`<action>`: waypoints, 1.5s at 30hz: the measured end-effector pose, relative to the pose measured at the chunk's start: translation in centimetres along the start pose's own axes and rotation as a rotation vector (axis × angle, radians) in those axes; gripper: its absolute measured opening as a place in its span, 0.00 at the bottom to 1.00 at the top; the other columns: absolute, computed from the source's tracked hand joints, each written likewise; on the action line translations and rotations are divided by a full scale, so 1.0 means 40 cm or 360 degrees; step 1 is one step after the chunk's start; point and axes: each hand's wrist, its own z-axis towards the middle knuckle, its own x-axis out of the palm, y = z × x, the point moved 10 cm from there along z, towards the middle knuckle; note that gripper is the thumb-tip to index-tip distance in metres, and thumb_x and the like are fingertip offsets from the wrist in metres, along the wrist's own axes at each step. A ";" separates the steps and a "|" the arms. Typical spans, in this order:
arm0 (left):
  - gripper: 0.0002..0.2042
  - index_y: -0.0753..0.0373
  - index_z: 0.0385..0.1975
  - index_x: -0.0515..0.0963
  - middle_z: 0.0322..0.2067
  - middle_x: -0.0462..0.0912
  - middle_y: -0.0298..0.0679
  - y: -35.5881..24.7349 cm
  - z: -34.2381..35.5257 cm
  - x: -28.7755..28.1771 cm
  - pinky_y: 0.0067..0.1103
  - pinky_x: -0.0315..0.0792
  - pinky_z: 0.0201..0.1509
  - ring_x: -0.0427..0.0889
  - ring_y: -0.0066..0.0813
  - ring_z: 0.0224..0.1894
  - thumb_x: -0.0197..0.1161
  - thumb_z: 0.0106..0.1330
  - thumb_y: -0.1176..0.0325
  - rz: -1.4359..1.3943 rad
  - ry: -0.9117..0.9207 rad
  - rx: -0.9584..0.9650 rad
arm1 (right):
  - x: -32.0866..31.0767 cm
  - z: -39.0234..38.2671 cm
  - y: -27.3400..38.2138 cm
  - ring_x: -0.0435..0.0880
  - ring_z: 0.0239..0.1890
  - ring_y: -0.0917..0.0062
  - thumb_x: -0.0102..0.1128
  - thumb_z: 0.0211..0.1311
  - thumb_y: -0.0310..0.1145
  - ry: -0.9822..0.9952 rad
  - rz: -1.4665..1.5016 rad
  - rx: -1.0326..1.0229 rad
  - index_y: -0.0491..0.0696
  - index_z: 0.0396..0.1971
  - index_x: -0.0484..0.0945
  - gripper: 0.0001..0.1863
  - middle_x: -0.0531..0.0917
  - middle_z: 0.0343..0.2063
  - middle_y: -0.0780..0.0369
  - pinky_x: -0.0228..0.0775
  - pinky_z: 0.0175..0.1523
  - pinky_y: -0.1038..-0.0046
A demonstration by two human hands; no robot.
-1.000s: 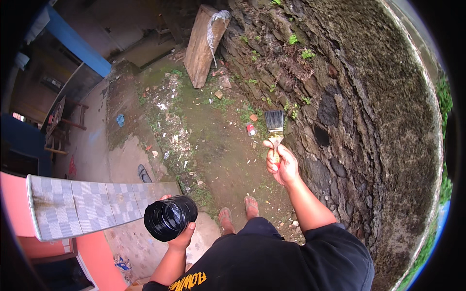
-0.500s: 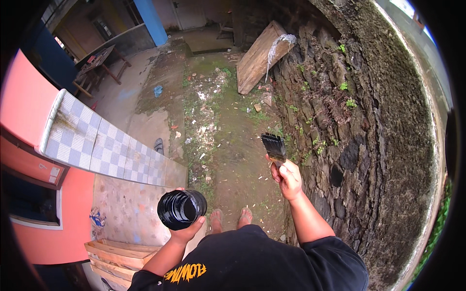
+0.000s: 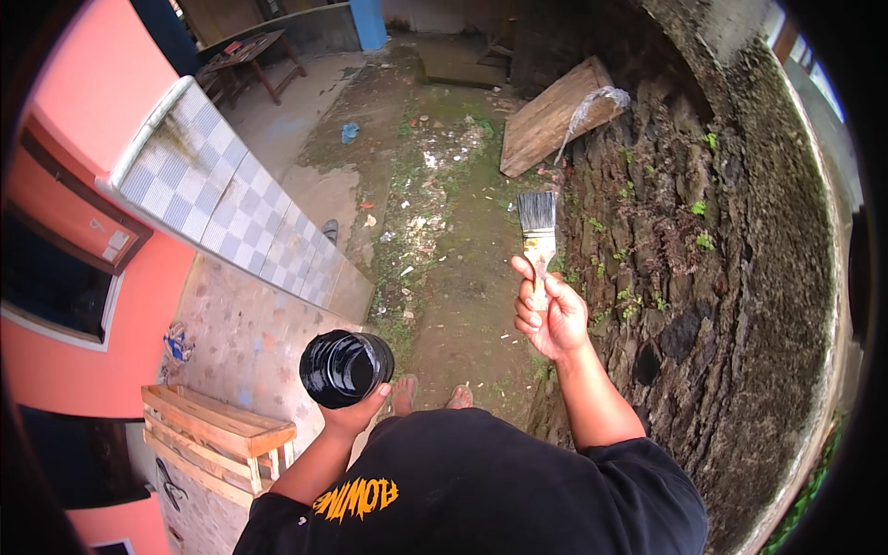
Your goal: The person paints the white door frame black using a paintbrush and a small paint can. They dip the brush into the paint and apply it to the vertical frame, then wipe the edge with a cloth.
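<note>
Rock wall (image 3: 666,268) at right. Black can (image 3: 331,372) in left hand (image 3: 359,414), mouth toward camera; thumb on side, other fingers mostly hidden. Brush (image 3: 538,231) in right hand (image 3: 561,324), handle pinched between thumb and fingers; long axis near vertical in view, bristles at top.

A rough stone wall (image 3: 680,268) bounded the right side; a pink wall (image 3: 102,79), with a window (image 3: 55,277), the left. A wooden table (image 3: 248,55) stood beyond a checkered ledge (image 3: 231,199). Daylight lit the mossy ground (image 3: 453,305) between.
</note>
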 end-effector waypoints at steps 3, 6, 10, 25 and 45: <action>0.40 0.68 0.63 0.64 0.55 0.78 0.45 0.015 -0.005 -0.019 0.31 0.71 0.65 0.78 0.34 0.59 0.80 0.51 0.70 0.0037 -0.0087 -0.0136 | -0.070 0.027 -0.016 0.72 0.23 0.80 0.47 0.77 0.37 -0.0301 -0.0577 0.0089 0.44 0.74 0.58 0.30 0.79 0.30 0.62 0.65 0.28 0.78; 0.52 0.66 0.67 0.52 0.59 0.72 0.46 0.022 -0.007 -0.037 0.32 0.66 0.69 0.73 0.36 0.64 0.84 0.45 0.68 0.0000 -0.0205 -0.0148 | -0.148 0.043 -0.037 0.70 0.19 0.84 0.46 0.77 0.33 -0.0501 -0.1366 0.0236 0.54 0.78 0.49 0.33 0.81 0.28 0.63 0.63 0.25 0.80; 0.52 0.66 0.67 0.54 0.59 0.70 0.47 -0.009 -0.034 -0.074 0.32 0.66 0.69 0.73 0.36 0.64 0.85 0.43 0.67 0.0130 -0.0436 -0.0017 | -0.245 0.036 -0.084 0.68 0.18 0.87 0.42 0.80 0.33 -0.0689 -0.1591 0.0424 0.61 0.76 0.50 0.29 0.85 0.32 0.62 0.60 0.23 0.83; 0.50 0.69 0.66 0.54 0.59 0.70 0.50 -0.036 -0.199 -0.313 0.33 0.66 0.69 0.73 0.37 0.64 0.84 0.47 0.64 0.0438 -0.1030 -0.0055 | -0.067 0.195 -0.474 0.85 0.29 0.73 0.50 0.78 0.40 0.0142 -0.1579 0.1121 0.47 0.57 0.71 0.16 0.83 0.48 0.56 0.81 0.36 0.71; 0.52 0.67 0.63 0.56 0.56 0.74 0.49 -0.194 -0.321 -1.235 0.33 0.70 0.67 0.76 0.37 0.61 0.88 0.40 0.63 0.0629 -0.1514 -0.0111 | 0.827 0.506 -1.441 0.81 0.35 0.85 0.66 0.70 0.36 0.1399 -0.2151 0.0345 0.43 0.41 0.82 0.11 0.85 0.33 0.63 0.74 0.40 0.78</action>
